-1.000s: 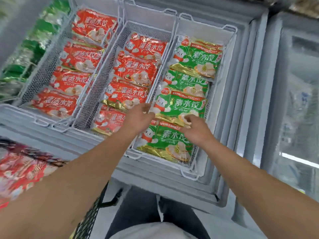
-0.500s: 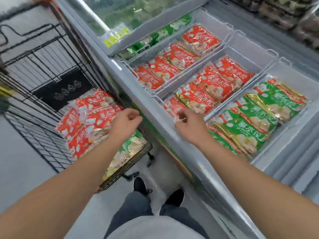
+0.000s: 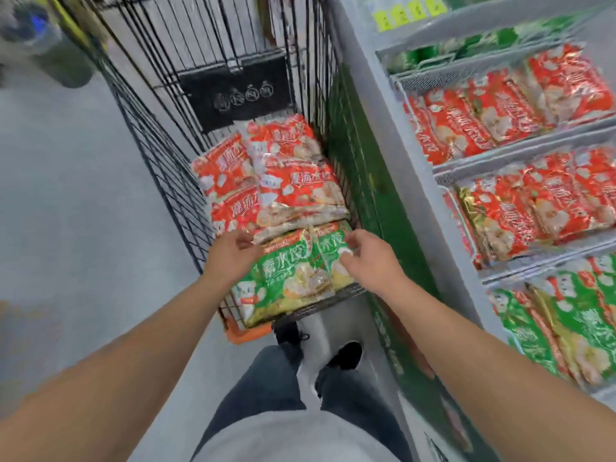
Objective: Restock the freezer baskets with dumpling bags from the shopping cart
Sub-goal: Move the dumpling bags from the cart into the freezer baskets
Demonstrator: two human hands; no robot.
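While reaching into shopping cart, was at pick-up step: left hand and right hand over green dumpling bag at near end of cart, fingers loosely curled, touching top edge, not yet clamped. Judged next: pinch both sides, lift, swing right to freezer basket. Bag flat, long axis toward person, top pointing away.

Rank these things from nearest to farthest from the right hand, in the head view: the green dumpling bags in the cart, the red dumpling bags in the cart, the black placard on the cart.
From the right hand:
1. Green dumpling bags: in the cart's near end, under the fingers.
2. Red dumpling bags: stacked just beyond the green ones.
3. Black placard: on the cart's far wire wall.
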